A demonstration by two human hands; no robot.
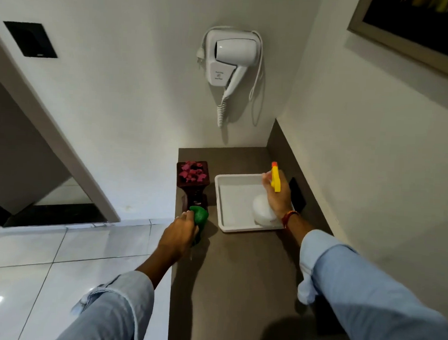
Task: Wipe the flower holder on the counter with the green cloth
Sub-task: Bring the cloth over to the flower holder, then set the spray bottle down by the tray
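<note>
A dark wooden flower holder (193,186) with pink petals on top stands at the left edge of the brown counter (239,273). My left hand (180,234) is shut on a bunched green cloth (199,217), which presses against the holder's base. My right hand (277,195) grips a white spray bottle (263,212) with a yellow trigger and orange nozzle, held over a white tray.
The white tray (223,221) sits on the counter right of the holder. A black object (297,193) leans against the right wall. A white hair dryer (231,59) hangs on the back wall. Tiled floor (59,265) lies left of the counter.
</note>
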